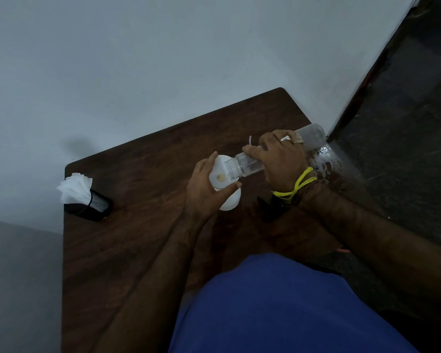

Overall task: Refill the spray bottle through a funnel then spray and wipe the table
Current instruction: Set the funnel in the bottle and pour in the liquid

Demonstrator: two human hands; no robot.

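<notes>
The right hand held a clear plastic bottle tipped on its side, the fingers curled around its body, with the open mouth over a white funnel. The funnel sat on a white spray bottle, which stood on the dark wooden table near its far right part. The left hand gripped the funnel rim between thumb and fingers. A black mesh holder with white tissues stood at the left edge of the table.
</notes>
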